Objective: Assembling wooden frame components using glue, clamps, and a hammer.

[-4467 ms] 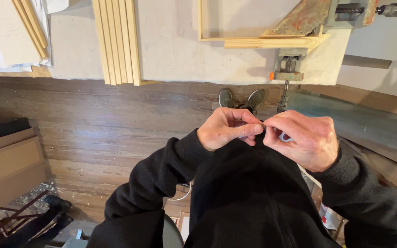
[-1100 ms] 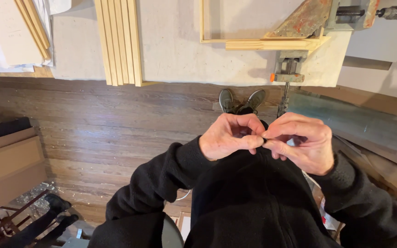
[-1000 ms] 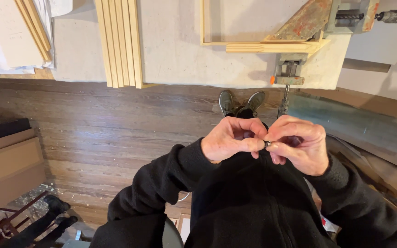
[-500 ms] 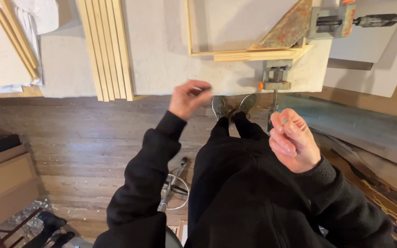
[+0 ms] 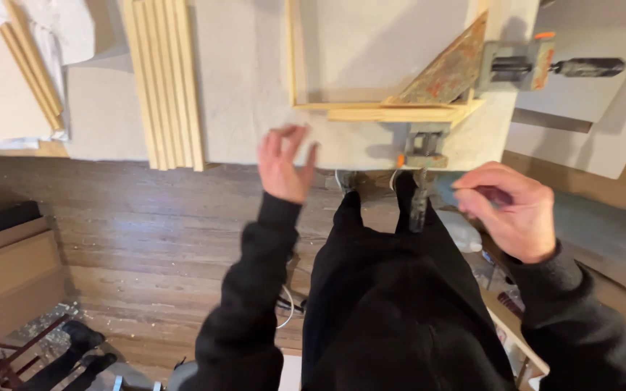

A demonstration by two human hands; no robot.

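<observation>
Over the bench edge, left hand spreads its fingers, empty, near the wooden frame; right hand pinches shut, contents unseen.

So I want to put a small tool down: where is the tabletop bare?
Bare patch between the stacked wooden strips and the wooden frame, just ahead of the left hand. Crowded at the frame's corner: metal square, clamps. Right hand hangs off the table.
</observation>
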